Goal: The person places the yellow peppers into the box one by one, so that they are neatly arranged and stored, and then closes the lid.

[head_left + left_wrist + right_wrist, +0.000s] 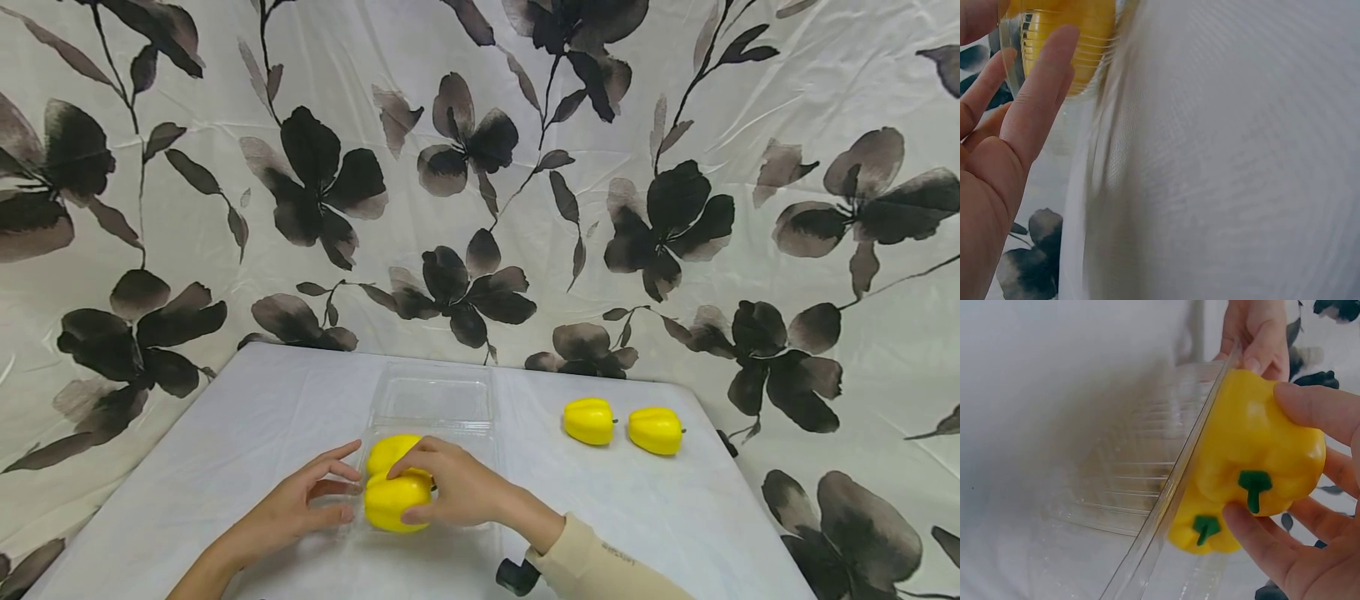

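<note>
My right hand [467, 486] grips a yellow bell pepper [392, 502] with a green stem [1255, 487], thumb on one side and fingers on the other. It sits over the near part of a clear plastic clamshell container [486, 500]. A second yellow bell pepper [388, 451] lies in the container just behind the held one. My left hand [296, 504] is at the container's left side, its fingers spread and loosely extended along the ribbed wall [1094, 59]. Whether those fingertips press on the plastic is hard to tell.
The container's lid [431, 400] lies folded back, away from me. Two more yellow bell peppers [588, 421] rest on the white-covered table [615, 500] at the far right. A floral cloth [465, 208] hangs behind the table. A small black object [517, 575] shows by my right sleeve.
</note>
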Demonstrator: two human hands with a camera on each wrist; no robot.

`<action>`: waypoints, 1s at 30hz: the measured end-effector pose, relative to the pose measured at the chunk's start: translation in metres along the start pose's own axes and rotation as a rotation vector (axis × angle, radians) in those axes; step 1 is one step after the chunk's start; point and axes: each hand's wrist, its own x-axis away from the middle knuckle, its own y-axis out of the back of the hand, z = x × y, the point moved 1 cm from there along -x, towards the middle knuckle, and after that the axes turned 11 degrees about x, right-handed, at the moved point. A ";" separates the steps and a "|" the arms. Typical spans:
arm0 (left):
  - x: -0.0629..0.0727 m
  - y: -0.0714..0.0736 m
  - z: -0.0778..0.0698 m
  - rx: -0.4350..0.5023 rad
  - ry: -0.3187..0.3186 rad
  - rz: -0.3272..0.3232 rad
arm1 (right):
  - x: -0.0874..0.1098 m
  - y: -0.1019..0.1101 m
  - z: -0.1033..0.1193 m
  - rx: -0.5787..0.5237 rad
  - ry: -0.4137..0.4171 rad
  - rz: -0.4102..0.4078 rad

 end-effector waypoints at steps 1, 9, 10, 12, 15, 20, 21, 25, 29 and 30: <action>0.000 0.000 0.000 0.000 0.001 -0.001 | 0.000 0.000 0.000 -0.002 0.003 0.001; -0.001 -0.002 -0.001 0.001 0.016 0.000 | -0.003 -0.003 0.001 0.006 0.009 0.000; -0.001 -0.002 -0.001 0.000 0.017 0.000 | -0.003 -0.004 0.001 0.009 0.008 -0.002; -0.001 -0.002 -0.001 0.002 0.019 -0.001 | -0.003 -0.005 0.002 0.021 0.009 -0.008; -0.001 -0.002 -0.002 0.007 0.020 -0.001 | -0.004 -0.007 0.003 0.043 0.006 -0.018; -0.001 -0.002 -0.003 0.011 0.023 0.000 | -0.002 -0.011 0.006 0.074 -0.004 -0.043; -0.001 -0.002 -0.004 0.011 0.025 0.000 | -0.001 -0.012 0.007 0.078 -0.006 -0.048; -0.001 -0.002 -0.005 0.008 0.030 -0.002 | 0.001 -0.017 0.007 0.097 -0.003 -0.061; -0.001 -0.003 -0.005 0.006 0.031 -0.002 | 0.002 -0.018 0.006 0.103 0.002 -0.037; -0.001 -0.003 -0.005 0.006 0.031 -0.002 | 0.002 -0.017 0.006 0.103 0.003 -0.024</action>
